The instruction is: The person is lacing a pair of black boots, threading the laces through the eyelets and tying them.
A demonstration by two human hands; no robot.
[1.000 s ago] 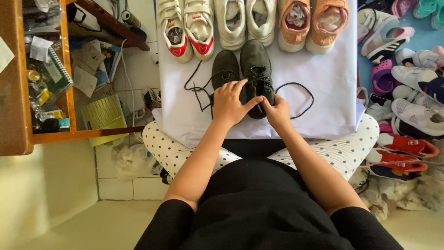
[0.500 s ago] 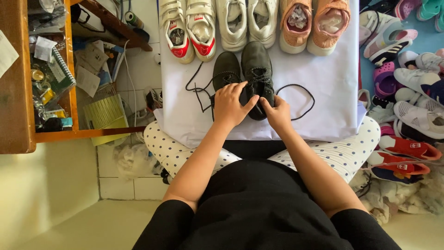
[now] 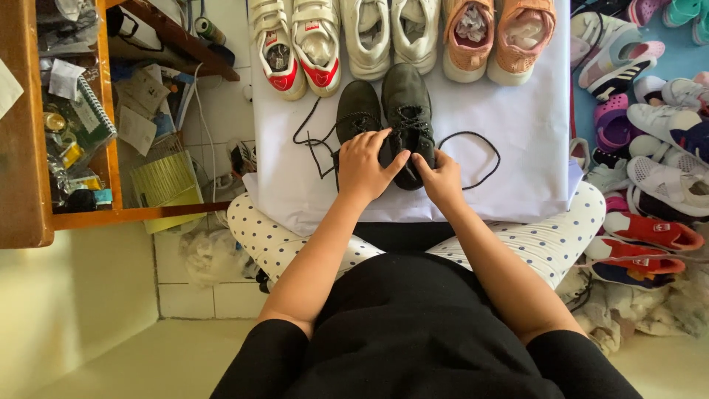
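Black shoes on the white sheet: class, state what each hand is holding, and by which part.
Both hands grip the right-hand black shoe at its heel end: the left hand on its left side, the right hand on its right side. Whether either pinches the black lace cannot be told.

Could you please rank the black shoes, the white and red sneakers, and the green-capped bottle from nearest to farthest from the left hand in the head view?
1. black shoes, under the left hand
2. white and red sneakers, beyond, left
3. green-capped bottle, far upper left
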